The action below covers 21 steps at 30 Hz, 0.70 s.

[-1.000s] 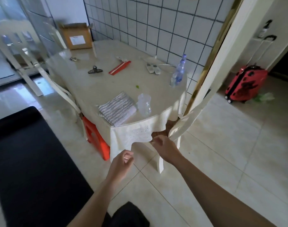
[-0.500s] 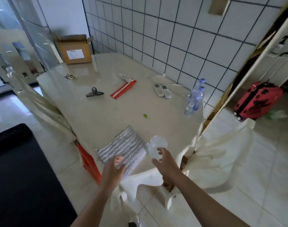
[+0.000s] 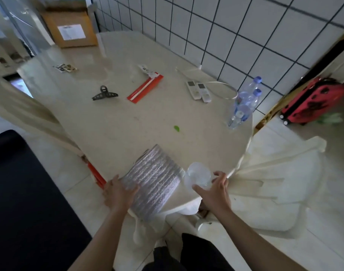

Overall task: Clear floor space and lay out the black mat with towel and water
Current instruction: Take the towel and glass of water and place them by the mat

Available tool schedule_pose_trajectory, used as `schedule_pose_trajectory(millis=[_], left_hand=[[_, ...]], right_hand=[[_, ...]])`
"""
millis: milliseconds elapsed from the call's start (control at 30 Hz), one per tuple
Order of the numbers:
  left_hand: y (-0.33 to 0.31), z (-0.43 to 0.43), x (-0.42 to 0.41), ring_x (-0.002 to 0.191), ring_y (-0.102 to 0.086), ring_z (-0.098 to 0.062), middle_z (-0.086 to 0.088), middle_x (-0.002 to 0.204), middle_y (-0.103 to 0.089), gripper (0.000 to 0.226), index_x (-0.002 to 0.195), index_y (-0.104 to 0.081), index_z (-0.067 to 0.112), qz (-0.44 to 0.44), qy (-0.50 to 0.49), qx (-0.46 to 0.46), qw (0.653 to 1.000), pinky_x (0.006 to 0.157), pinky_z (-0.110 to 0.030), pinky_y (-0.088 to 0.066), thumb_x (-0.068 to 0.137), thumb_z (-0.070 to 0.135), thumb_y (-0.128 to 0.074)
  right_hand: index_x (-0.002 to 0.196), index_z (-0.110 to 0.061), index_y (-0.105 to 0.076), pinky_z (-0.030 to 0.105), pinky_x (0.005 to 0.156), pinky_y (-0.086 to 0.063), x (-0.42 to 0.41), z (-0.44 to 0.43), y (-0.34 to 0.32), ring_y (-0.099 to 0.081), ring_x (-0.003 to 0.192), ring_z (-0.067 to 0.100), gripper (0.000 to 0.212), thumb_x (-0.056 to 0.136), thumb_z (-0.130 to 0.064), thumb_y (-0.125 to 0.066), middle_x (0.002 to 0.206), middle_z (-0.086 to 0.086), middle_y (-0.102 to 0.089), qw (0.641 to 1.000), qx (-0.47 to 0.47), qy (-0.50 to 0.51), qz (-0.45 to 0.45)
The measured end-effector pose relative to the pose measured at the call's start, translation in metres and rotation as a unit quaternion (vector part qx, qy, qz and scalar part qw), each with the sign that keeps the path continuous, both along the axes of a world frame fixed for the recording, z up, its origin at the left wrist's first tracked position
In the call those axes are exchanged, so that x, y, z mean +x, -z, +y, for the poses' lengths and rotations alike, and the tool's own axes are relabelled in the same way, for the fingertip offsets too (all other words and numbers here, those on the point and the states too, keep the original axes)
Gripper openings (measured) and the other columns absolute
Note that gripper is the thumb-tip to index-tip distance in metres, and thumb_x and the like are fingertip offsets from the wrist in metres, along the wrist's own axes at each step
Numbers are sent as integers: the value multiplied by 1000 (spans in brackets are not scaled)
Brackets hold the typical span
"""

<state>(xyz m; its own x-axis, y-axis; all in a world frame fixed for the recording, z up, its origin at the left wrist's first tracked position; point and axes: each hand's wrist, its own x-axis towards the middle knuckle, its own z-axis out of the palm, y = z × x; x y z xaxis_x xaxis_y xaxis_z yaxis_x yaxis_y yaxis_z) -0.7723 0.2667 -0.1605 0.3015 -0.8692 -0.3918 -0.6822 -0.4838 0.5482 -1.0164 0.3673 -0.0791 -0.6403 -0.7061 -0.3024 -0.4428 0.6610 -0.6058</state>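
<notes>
A folded grey striped towel lies at the near edge of the cream table. My left hand grips the towel's near left corner. Just to the right stands a clear plastic cup, and my right hand is closed around it from the near side. The black mat lies flat on the tiled floor to the left. Clear water bottles with blue caps stand at the table's right edge.
A white plastic chair stands right of the table and another at its left. On the table are a hair claw, a red packet, two remotes and a cardboard box. A red suitcase sits beyond the doorway.
I have stepped up to the table. My left hand went from empty air onto the towel, and my right hand left the chair and closed on the cup.
</notes>
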Motion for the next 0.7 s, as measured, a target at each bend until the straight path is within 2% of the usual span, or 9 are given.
schedule_pose_trajectory(millis=[67,133,267,333,433,500,567,633,700], left_hand=[[9,-1,-1,129,-38,-44,-24,143,-32,102,143,-32,9,56,-42,0,998,108,-49,-34,61,35,-88],[13,-2,0,125,-43,-43,-26,138,-40,107,140,-32,6,56,-79,-1,995,108,-47,-36,56,38,-90],[9,1,-6,119,-47,-40,-21,124,-58,95,129,-46,6,-4,-108,57,993,100,-42,-39,56,55,-82],[7,3,-8,117,-44,-39,-20,121,-59,87,124,-53,9,-13,-105,87,991,98,-41,-41,58,61,-76],[2,2,-14,111,-53,-39,-21,114,-63,61,111,-63,8,26,-80,63,994,94,-41,-45,66,47,-77],[-3,4,-19,108,-55,-40,-23,123,-52,57,114,-58,4,67,-76,44,994,92,-40,-47,69,32,-78],[-8,8,-23,106,-53,-39,-24,128,-41,65,121,-48,2,121,-122,45,984,88,-38,-47,69,21,-81],[-8,10,-24,95,-57,-31,-17,116,-52,69,119,-48,1,191,-187,49,963,80,-34,-50,64,16,-85],[-10,10,-26,73,-55,-21,-10,87,-63,46,102,-61,1,271,-197,73,939,63,-28,-46,64,13,-84]], right_hand=[[118,-19,-37,34,78,-44,-4,-2,10,-54,97,19,73,67,-51,-78,103,-5,-49,998,54,5,-45],[107,-17,-44,32,76,-44,-10,-5,19,-58,91,19,60,70,-51,-76,94,-6,-56,989,98,13,-111],[86,-6,-61,36,68,-48,-12,-5,29,-59,59,19,21,86,-25,-68,71,5,-66,958,76,28,-274],[74,-10,-61,43,74,-54,-13,-7,33,-60,62,22,19,86,-24,-66,57,2,-62,963,80,28,-255],[74,-12,-61,47,85,-54,-14,-10,32,-63,65,24,15,85,-22,-64,49,-1,-52,959,91,51,-262],[77,-12,-61,46,87,-53,-13,-11,32,-63,61,22,12,87,-18,-61,53,-1,-50,957,88,54,-272],[81,-12,-61,44,82,-52,-12,-12,33,-63,59,22,9,87,-18,-59,52,-4,-52,959,84,43,-269],[81,-11,-60,40,74,-50,-9,-12,34,-62,58,22,8,87,-17,-58,54,-2,-54,961,75,42,-263],[77,-13,-59,38,72,-48,-8,-10,33,-61,58,22,12,88,-16,-56,55,1,-53,963,70,43,-256]])
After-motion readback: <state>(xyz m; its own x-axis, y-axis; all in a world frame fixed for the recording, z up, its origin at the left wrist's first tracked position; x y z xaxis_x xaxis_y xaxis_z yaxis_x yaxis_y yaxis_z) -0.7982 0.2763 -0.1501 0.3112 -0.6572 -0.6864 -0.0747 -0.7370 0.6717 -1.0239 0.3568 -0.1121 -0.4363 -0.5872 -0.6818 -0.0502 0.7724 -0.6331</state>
